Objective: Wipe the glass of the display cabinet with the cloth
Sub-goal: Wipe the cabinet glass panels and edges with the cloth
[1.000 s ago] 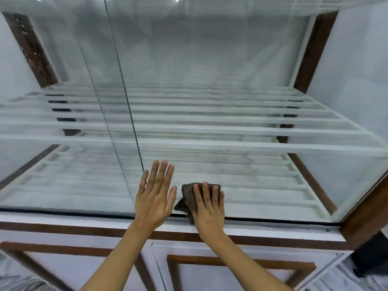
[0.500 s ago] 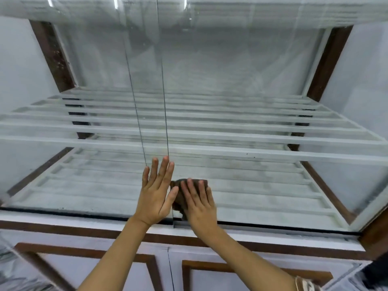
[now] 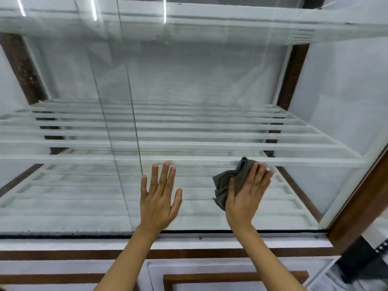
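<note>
Against the lower part of the clear, faintly streaked glass front of the display cabinet, the right hand lies flat with its fingers together, pressing a crumpled dark grey cloth to the pane; the cloth bulges out to the left of the palm and above the fingertips. The left hand is spread, palm to the glass, holding nothing, just right of the thin vertical edge where two panes seem to overlap.

Judging from this, the main risk is the bunched cloth: only part of it meets the glass, so a sweep could leave streaks or missed bands, and a loose fold could slip from under the flat palm, since nothing pinches it. The bare left palm may leave smears on the pane. Leaning hard near the pane edge might shift the panel, if it is a sliding one.

The cloth looks soft and matte. Behind the glass, white slatted shelves run in straight bars, and dark brown wooden posts frame the sides.
</note>
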Motion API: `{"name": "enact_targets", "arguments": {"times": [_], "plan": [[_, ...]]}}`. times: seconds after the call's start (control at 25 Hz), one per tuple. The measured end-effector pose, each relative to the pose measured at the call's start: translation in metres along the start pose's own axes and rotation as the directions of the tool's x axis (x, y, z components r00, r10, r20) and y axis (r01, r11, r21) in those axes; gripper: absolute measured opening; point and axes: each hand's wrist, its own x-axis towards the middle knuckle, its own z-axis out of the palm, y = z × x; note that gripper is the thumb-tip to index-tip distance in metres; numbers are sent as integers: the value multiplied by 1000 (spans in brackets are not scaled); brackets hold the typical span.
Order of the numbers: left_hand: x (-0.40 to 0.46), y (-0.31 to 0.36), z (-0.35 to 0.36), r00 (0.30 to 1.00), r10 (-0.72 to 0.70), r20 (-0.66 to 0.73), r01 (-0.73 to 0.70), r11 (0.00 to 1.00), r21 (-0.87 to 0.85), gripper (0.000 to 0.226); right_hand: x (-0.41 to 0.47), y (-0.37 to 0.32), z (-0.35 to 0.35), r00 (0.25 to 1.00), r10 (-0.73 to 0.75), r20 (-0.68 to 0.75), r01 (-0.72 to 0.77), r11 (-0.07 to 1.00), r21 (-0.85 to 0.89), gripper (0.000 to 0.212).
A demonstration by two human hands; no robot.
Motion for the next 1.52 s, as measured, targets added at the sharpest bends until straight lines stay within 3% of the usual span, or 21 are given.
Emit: {"name": "enact_targets", "arguments": {"times": [0.08, 0.16, 0.24, 0.28, 0.36, 0.44, 0.56, 0.68, 0.8, 0.88, 0.96, 1.08, 1.24, 1.32, 1.44, 1.52], "plan": [[12, 9, 4, 998, -61, -5, 61, 996, -61, 61, 24, -46, 11, 998, -7, -68, 17, 989, 146, 64], [16, 10, 5, 996, -89, -1, 88, 987, -133, 59, 16, -58, 23, 976, -205, -65, 214, 961, 175, 61], [15, 9, 6, 997, -76, 5, 76, 983, -169, 57, -4, -30, 21, 935, -352, -38, 353, 935, 34, 59], [15, 8, 6, 997, -71, 6, 71, 982, -172, 57, -9, -7, 14, 934, -354, -43, 349, 933, -82, 58], [16, 9, 7, 997, -77, 0, 76, 984, -160, 58, -9, 30, -5, 968, -193, -158, 155, 962, -224, 53], [19, 13, 8, 996, -90, -1, 89, 986, -144, 59, 8, 40, -13, 966, 44, -255, -70, 993, -93, 47], [17, 15, 4, 995, -96, 5, 95, 978, -184, 60, 34, 3, -4, 961, 156, -227, -126, 982, 141, 52], [20, 7, -10, 995, -92, -34, 77, 948, -308, 59, 36, -58, 13, 992, -53, -117, 67, 990, 121, 77], [34, -8, -34, 987, -36, -158, -22, 936, -350, 58, 21, -110, 37, 933, -357, -36, 357, 934, 5, 81], [44, -27, -52, 971, -26, -239, -43, 959, -280, 56, 21, -134, 49, 921, -387, -39, 385, 921, -55, 76], [51, -54, -66, 959, -106, -263, 34, 963, -266, 56, 31, -150, 54, 940, -335, -63, 331, 941, -64, 73], [55, -94, -78, 962, -201, -187, 155, 960, -235, 56, 49, -176, 56, 964, -223, -143, 228, 974, 17, 63], [52, -112, -83, 975, -208, -75, 186, 954, -236, 56, 46, -179, 63, 925, -331, -185, 355, 928, 116, 45], [56, -111, -89, 972, -220, -86, 190, 945, -266, 54, 47, -177, 57, 939, -307, -155, 338, 906, 254, 40], [85, -105, -112, 964, -218, -153, 146, 913, -381, 45, 59, -195, 35, 935, -331, -130, 350, 797, 492, 43], [120, -100, -137, 983, -136, -123, 58, 866, -496, 37, 74, -214, 14, 913, -387, -133, 385, 704, 597, 44]]}}
